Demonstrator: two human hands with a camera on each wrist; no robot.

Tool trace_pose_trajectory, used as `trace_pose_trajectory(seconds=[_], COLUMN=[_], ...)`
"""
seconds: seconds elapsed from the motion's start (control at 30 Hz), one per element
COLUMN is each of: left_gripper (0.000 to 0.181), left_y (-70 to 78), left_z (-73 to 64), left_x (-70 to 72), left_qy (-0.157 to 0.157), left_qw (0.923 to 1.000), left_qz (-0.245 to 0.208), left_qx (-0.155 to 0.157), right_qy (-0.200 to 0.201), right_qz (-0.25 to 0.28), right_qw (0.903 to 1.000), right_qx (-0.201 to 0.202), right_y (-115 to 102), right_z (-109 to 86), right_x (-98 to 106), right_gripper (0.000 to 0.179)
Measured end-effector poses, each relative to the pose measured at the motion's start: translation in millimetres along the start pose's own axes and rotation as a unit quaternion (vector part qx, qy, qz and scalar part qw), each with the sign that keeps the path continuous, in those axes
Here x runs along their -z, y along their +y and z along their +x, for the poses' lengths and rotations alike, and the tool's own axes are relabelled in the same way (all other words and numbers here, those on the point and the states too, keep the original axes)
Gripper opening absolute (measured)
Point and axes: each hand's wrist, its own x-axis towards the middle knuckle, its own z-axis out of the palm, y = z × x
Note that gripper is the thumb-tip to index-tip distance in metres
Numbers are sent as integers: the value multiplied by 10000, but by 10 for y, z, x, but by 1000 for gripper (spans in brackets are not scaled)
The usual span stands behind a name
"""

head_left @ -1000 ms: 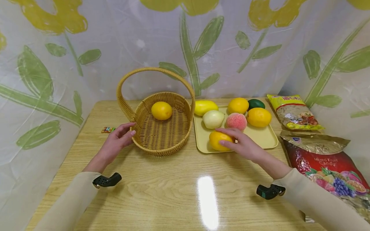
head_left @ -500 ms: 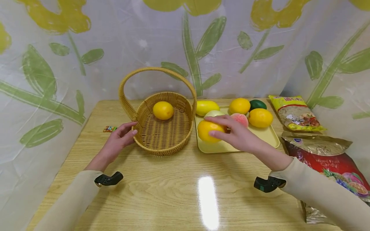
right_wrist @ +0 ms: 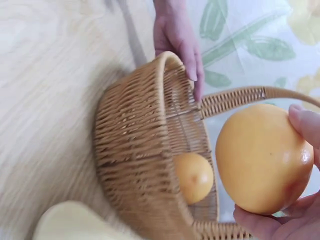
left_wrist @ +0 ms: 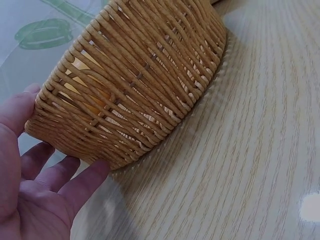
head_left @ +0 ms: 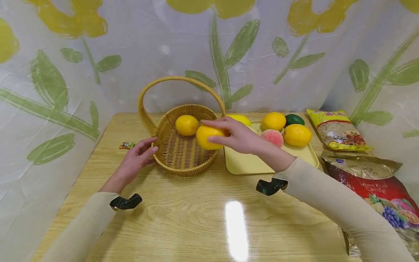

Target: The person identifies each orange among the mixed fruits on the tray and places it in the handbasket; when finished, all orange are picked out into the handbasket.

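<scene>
A: By the right hand (head_left: 239,136), what is being held?
B: A smooth yellow-orange fruit (head_left: 209,137), clamped between thumb and fingers. It is held up at the right side of the wicker basket (head_left: 184,172); whether the rim is touched cannot be told.
A: And the left hand (head_left: 135,162)?
B: Its fingers are spread apart and rested against the basket's left side, near the rim.
A: Is anything contained in the basket?
B: A second yellow-orange fruit (head_left: 187,125) is seen inside, towards the back.
A: What is placed around it?
B: Just to the right of the basket a yellow tray (head_left: 245,165) is set, on which a pink peach (head_left: 273,138) and a dark green fruit (head_left: 295,119), among others, are seen. Further right of the basket, a red candy bag (head_left: 376,185) is laid. Left of it, a small wrapped packet (head_left: 126,145) is found.
</scene>
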Motion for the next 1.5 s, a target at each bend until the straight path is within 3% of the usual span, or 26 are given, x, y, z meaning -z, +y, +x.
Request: trace_pose_trajectory(seconds=[0.37, 0.63, 0.77, 0.97, 1.1, 1.23, 1.5], left_gripper=[60, 60, 60, 59, 59, 59, 60], left_y=[8, -2, 0, 11, 12, 8, 7], left_z=[18, 19, 17, 11, 12, 11, 4], left_x=[-11, -19, -16, -8, -8, -4, 5], left_qy=[10, 10, 6, -10, -4, -6, 4], left_qw=[10000, 10000, 10000, 9999, 9999, 9999, 9999], left_qz=[-46, -49, -64, -63, -97, -129, -118], left_qx=[71, 73, 74, 85, 67, 50, 87], right_qy=[-122, 57, -149, -1192, -1694, -1836, -1852], right_qz=[104, 765, 958, 813, 806, 863, 747], right_qw=[9993, 9883, 9859, 9843, 9757, 9698, 9713], right_qx=[-348, -1315, -1363, -1014, -1136, -1355, -1288], right_y=[11, 101, 124, 125, 145, 154, 143], right_z=[711, 1024, 1106, 1185, 1210, 1217, 1247], right_x=[-177, -285, -348, -463, -567, -667, -834], right_gripper=[53, 57, 56, 53, 53, 52, 50])
